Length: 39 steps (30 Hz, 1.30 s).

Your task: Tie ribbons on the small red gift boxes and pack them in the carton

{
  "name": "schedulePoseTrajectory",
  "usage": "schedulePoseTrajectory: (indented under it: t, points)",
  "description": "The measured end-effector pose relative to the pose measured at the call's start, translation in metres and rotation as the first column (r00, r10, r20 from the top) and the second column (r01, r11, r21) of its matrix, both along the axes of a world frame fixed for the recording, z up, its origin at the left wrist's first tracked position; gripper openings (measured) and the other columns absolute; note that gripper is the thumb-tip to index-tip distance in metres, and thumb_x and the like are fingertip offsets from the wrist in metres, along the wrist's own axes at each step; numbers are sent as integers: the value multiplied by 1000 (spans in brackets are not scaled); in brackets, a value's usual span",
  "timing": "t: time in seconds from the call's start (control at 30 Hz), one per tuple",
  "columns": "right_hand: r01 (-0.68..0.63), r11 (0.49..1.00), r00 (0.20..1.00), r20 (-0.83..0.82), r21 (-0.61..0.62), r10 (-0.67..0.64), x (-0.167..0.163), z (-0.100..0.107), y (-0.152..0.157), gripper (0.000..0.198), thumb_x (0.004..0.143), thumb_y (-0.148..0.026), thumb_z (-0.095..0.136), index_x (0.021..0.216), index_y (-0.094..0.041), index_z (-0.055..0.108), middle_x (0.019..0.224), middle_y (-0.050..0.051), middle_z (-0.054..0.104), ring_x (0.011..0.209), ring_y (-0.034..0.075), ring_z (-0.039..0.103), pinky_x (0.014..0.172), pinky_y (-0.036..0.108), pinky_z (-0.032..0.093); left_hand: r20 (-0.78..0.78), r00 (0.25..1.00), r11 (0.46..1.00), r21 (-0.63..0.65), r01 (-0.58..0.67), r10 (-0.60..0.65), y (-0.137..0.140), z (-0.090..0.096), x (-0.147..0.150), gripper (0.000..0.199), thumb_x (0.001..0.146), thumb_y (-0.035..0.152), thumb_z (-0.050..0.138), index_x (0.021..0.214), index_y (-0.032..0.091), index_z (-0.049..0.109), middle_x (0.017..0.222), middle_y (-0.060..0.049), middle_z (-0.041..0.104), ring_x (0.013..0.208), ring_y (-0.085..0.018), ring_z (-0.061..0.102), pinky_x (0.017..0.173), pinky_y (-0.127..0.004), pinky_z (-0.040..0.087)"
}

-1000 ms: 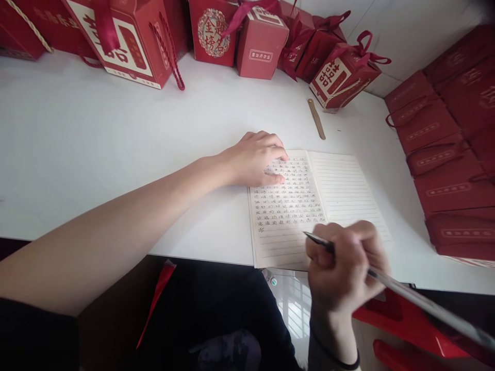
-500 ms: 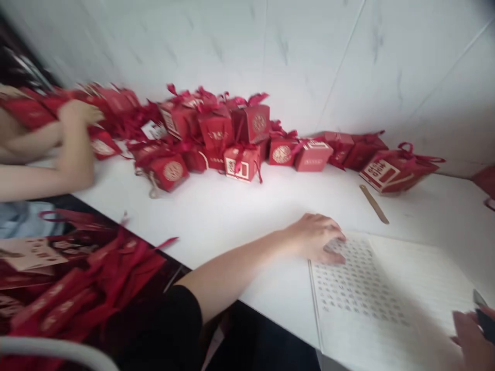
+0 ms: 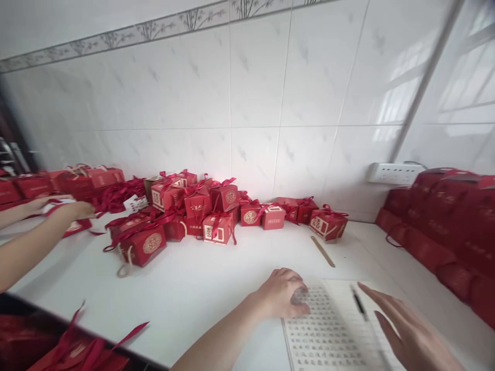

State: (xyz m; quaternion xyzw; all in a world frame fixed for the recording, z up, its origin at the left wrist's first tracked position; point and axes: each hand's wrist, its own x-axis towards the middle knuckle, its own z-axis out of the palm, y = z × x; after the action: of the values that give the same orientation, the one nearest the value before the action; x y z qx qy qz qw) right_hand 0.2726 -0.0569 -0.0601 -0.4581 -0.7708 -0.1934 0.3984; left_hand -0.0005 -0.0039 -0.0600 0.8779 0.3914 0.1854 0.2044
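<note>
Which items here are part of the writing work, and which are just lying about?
In use:
- notebook, left hand pressing its written page
- pen lying on the notebook, right hand open beside it

Lying about:
- red gift boxes along the wall
- wooden strip on the table
- stacked red bags at right
- another person's arms at left

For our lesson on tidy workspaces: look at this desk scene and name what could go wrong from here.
The pen lies loose on the open notebook near the right hand, so a stray movement could knock it and mark the page. The left hand rests on handwriting and might smudge it. The piled red gift boxes could topple.
</note>
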Motion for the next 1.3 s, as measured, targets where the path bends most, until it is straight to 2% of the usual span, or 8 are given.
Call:
schedulePoseTrajectory:
  t: [0.17, 0.33, 0.5, 0.63, 0.73, 0.97, 1.13, 1.3]
  points:
    - [-35, 998, 993, 114, 47, 29, -19, 30, 16, 25, 96, -37, 36, 98, -24, 58, 88, 3, 66, 75, 16, 67, 60, 26, 54, 47, 998, 999, -41, -26, 28, 0, 1, -1, 41, 71, 39, 69, 108, 22, 64, 119, -8, 58, 120, -25, 47, 106, -41, 32]
    - [-182, 971, 978, 72, -157, 195, -53, 55, 33, 22, 94, -30, 38, 89, -23, 59, 87, 4, 64, 76, 17, 65, 64, 28, 54, 75, 997, 999, -36, -23, 26, 1, -2, 0, 39, 72, 35, 66, 108, 21, 64, 119, -8, 58, 121, -25, 45, 107, -41, 31]
    - [-226, 867, 952, 87, -444, 293, -95, 66, 60, 22, 90, -26, 41, 90, -20, 62, 93, 8, 64, 88, 22, 63, 76, 37, 53, 63, 997, 999, -14, -32, 33, 4, -6, 1, 35, 74, 32, 63, 107, 22, 64, 118, -6, 59, 120, -23, 46, 107, -39, 32]
    - [-88, 802, 990, 35, -591, 134, -104, 62, 107, 16, 83, -21, 50, 92, -18, 63, 99, 9, 63, 96, 24, 61, 87, 37, 48, 66, 997, 999, -29, -34, 36, 5, -5, 1, 35, 74, 33, 63, 107, 21, 64, 118, -7, 58, 120, -25, 46, 107, -40, 32]
    - [44, 802, 998, -4, -596, -57, -89, 58, 148, 18, 77, -16, 54, 93, -14, 61, 104, 14, 60, 102, 28, 59, 92, 39, 45, 75, 997, 999, -42, -20, 24, 5, -4, -1, 33, 75, 33, 62, 106, 21, 64, 117, -8, 58, 118, -24, 47, 105, -40, 33]
    - [300, 737, 869, -145, -606, -473, -36, 49, 205, 61, 72, -29, 61, 122, -4, 39, 119, 28, 43, 116, 40, 46, 91, 49, 42, 111, 994, 999, -42, -15, 19, 6, -7, -2, 28, 76, 30, 60, 103, 22, 63, 116, -7, 59, 117, -22, 47, 106, -41, 32]
    - [280, 695, 796, -245, -662, -554, -21, 37, 228, 90, 60, -42, 70, 130, -6, 28, 122, 27, 42, 123, 41, 40, 95, 49, 40, 115, 993, 998, -59, -14, 20, 7, -6, 0, 28, 78, 31, 57, 104, 22, 63, 117, -7, 59, 118, -22, 47, 106, -42, 32]
    - [190, 712, 788, -328, -676, -522, -22, 33, 240, 105, 55, -44, 72, 138, -7, 18, 128, 27, 37, 121, 37, 44, 93, 44, 45, 100, 994, 997, -75, -24, 31, 10, -4, 0, 27, 78, 28, 57, 104, 20, 63, 116, -7, 59, 116, -21, 49, 105, -41, 33]
